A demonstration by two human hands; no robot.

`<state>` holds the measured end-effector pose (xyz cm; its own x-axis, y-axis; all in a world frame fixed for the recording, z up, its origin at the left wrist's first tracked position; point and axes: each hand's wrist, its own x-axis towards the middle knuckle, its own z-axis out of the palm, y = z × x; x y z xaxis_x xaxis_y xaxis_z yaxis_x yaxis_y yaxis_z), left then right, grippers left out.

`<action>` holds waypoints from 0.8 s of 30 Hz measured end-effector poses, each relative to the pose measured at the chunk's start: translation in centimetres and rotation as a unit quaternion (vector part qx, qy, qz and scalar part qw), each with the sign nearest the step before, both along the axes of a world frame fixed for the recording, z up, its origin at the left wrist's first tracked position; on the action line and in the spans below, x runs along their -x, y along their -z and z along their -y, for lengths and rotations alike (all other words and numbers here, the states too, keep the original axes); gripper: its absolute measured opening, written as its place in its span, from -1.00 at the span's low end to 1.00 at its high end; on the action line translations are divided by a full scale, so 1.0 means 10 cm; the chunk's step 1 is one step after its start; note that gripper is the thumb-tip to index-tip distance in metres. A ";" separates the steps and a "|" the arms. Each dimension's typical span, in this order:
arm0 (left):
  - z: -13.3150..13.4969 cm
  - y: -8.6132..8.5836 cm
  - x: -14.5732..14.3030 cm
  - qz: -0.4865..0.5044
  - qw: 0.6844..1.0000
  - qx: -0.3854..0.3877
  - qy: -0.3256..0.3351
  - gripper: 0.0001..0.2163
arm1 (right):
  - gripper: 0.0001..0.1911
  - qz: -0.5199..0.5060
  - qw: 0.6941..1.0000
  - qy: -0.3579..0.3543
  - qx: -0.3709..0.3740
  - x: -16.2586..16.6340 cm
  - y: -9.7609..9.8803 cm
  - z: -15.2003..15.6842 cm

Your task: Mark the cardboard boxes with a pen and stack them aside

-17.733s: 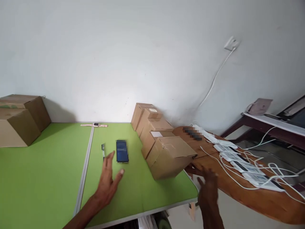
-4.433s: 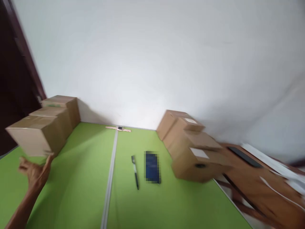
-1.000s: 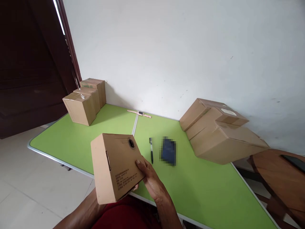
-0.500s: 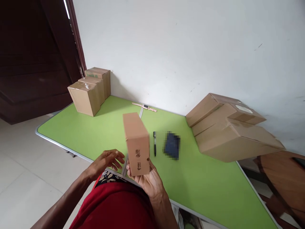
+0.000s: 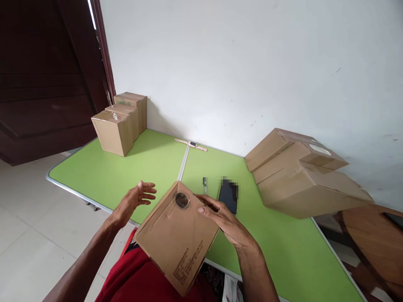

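Observation:
A brown cardboard box point(image 5: 176, 235) is tilted over the table's front edge, one broad face turned up at me. That face bears a dark round patch near its far corner and rows of small printed text. My right hand point(image 5: 223, 218) grips the box along its right side, thumb on top and the other fingers partly hidden behind it. To the left of the box, my left hand point(image 5: 140, 199) hovers above the table with its fingers spread, touching nothing. Beyond the box lie a pen point(image 5: 205, 184), partly covered, and a dark, flat, partly pixelated object point(image 5: 228, 197).
On the green folding table point(image 5: 151, 161), several cardboard boxes point(image 5: 113, 134) stand at the back left, and more large boxes point(image 5: 296, 180) lean at the right. A pink-strapped watch point(image 5: 192, 144) lies by the wall. A round wooden surface point(image 5: 371, 235) stands beyond the right edge.
The box has been turned from a narrow printed side to a broad face and lowered towards me. My right hand has moved from beneath it to its right side. My left hand has risen slightly leftward.

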<state>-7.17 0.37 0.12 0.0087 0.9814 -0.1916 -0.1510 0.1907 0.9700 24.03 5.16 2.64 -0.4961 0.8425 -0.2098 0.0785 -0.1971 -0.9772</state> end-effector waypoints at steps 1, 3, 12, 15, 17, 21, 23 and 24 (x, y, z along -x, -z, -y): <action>0.02 -0.02 -0.05 -0.028 0.999 -0.011 0.039 -0.30 | -0.41 0.031 0.999 -0.021 -0.021 -0.01 -0.04 -0.02; 0.05 -0.03 -0.18 -0.061 0.992 -0.016 0.109 -0.34 | -0.41 0.066 0.996 -0.043 -0.042 0.01 -0.07 -0.04; 0.03 0.08 -0.56 -0.156 0.984 0.010 0.090 -0.33 | -0.35 0.195 0.968 0.102 -0.121 0.16 0.20 0.16; 0.06 0.01 -0.59 -0.194 0.978 -0.008 0.081 -0.36 | -0.44 0.277 0.929 0.130 -0.206 0.34 0.16 0.25; 0.09 -0.04 -0.59 -0.220 0.973 -0.008 0.074 -0.40 | -0.61 0.324 0.907 0.115 -0.242 0.47 0.11 0.30; 0.12 -0.07 -0.57 -0.260 0.963 -0.003 0.073 -0.45 | -0.80 0.382 0.873 0.125 -0.276 0.70 0.10 0.40; 0.12 -0.05 -0.57 -0.275 0.959 0.006 0.068 -0.44 | -0.85 0.398 0.862 0.132 -0.286 0.77 0.13 0.43; 0.12 -0.03 -0.58 -0.280 0.958 0.012 0.065 -0.41 | -0.87 0.403 0.858 0.133 -0.289 0.78 0.14 0.44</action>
<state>-1.37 -0.82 0.47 0.0207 0.9744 -0.2239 0.4174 0.1951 0.8875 16.20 0.79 1.24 -0.1609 0.9823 0.0958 0.8016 0.1867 -0.5679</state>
